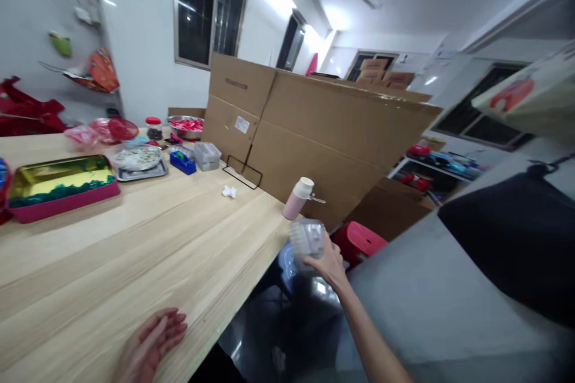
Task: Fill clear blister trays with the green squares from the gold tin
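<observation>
My right hand (330,263) reaches out past the table's edge and grips a clear plastic box (308,238), blurred by motion; it may be a stack of trays. Just behind the box stands a pink bottle (295,203) with a white cap, at the table's corner. My left hand (153,344) is at the near edge of the wooden table (179,251), palm turned sideways, fingers loosely bent with nothing in them.
A pink-rimmed tin (65,202) with green pieces is at left. Beyond it are a metal tray (144,176), a blue tape dispenser (182,163), clear boxes (207,158) and a black wire stand (245,179). A tall cardboard sheet (314,125) borders the table. A red stool (363,242) stands right.
</observation>
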The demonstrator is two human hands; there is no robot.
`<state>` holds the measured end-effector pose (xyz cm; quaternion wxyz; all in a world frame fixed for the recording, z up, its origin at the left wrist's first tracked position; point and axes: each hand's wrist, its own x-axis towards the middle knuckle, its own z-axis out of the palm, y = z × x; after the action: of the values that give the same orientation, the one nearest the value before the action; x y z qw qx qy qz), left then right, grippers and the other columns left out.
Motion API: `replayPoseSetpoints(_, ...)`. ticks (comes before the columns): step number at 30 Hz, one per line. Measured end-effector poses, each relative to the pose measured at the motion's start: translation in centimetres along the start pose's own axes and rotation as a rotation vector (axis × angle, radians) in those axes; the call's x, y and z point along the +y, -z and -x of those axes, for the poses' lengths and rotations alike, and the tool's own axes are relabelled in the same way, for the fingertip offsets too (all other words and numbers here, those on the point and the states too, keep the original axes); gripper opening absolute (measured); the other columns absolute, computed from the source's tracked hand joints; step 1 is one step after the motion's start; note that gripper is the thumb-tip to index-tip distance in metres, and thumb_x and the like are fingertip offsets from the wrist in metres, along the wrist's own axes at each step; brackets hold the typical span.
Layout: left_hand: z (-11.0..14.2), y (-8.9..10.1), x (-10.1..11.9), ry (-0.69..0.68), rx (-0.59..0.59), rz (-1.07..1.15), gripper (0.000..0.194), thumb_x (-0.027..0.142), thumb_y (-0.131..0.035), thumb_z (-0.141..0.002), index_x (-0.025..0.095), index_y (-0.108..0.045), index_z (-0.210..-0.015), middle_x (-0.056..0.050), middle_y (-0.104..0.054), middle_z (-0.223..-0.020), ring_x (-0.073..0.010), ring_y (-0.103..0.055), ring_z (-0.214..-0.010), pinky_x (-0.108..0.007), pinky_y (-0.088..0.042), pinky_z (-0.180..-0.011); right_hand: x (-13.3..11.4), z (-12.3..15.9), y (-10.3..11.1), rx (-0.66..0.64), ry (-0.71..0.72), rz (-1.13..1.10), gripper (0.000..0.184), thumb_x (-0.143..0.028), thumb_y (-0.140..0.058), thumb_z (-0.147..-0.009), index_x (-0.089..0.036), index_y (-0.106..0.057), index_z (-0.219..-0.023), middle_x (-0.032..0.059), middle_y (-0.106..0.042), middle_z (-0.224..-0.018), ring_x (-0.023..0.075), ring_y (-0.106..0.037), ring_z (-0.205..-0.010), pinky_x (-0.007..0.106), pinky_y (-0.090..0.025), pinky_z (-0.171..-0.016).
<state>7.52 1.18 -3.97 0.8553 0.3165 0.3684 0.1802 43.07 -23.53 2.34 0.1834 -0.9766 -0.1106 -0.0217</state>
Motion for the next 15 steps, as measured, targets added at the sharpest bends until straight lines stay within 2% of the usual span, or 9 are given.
replayPoseSetpoints(4, 1.2, -0.5, 0.0, -0.094, -0.029, 0.049, 0.05, 0.045, -0.081, -0.059, 0.016, -0.067, -0.097, -0.013, -0.07, -0.102, -0.027, -0.066, -0.09, -0.038, -0.052, -0.08, -8.9, 4.6, -0.8, 0.043, 0.501, -0.073, 0.103, -0.034, -0.065, -0.057, -0.024, -0.014, -0.146, 0.0144, -0.034, -0.134, 0.0374, -0.04, -0.12, 0.049, -0.041, -0.091)
replayPoseSetpoints(7, 2.3, -0.4, 0.7, -0.127, -0.073, 0.176, 0.049, 0.05, -0.074, -0.066, 0.018, -0.065, -0.102, -0.012, -0.067, -0.106, -0.0271, -0.066, -0.088, -0.04, -0.052, -0.077, -15.1, 8.3, -2.1, 0.018, 0.876, -0.17, 0.104, -0.028, -0.063, -0.057, -0.024, -0.01, -0.146, 0.0143, -0.033, -0.136, 0.0373, -0.037, -0.122, 0.051, -0.039, -0.094)
replayPoseSetpoints(9, 3.0, 0.4, 1.6, -0.113, -0.121, 0.284, 0.05, 0.057, -0.064, -0.073, 0.019, -0.063, -0.105, -0.011, -0.067, -0.106, -0.0294, -0.066, -0.088, -0.044, -0.052, -0.074, -18.7, 10.8, -3.1, -0.052, 1.125, -0.242, 0.105, -0.025, -0.062, -0.057, -0.021, -0.008, -0.147, 0.0163, -0.031, -0.137, 0.0381, -0.034, -0.124, 0.052, -0.038, -0.096)
replayPoseSetpoints(12, 4.6, 2.7, 3.2, -0.137, -0.202, 0.407, 0.057, 0.065, -0.047, -0.08, 0.019, -0.062, -0.109, -0.013, -0.067, -0.106, -0.0351, -0.066, -0.089, -0.053, -0.051, -0.071, -23.1, 14.2, -4.3, -0.207, 1.559, -0.347, 0.106, -0.025, -0.061, -0.056, -0.017, -0.007, -0.147, 0.0192, -0.028, -0.14, 0.0395, -0.032, -0.126, 0.054, -0.035, -0.097)
replayPoseSetpoints(15, 7.4, 4.9, 4.0, -0.202, -0.218, 0.443, 0.073, 0.073, -0.04, -0.078, 0.01, -0.063, -0.108, -0.017, -0.068, -0.107, -0.0352, -0.065, -0.097, -0.053, -0.049, -0.083, -26.5, 17.4, -4.8, -0.398, 2.018, -0.391, 0.103, -0.026, -0.062, -0.054, -0.019, -0.016, -0.146, 0.0192, -0.025, -0.144, 0.0421, -0.032, -0.125, 0.059, -0.028, -0.098)
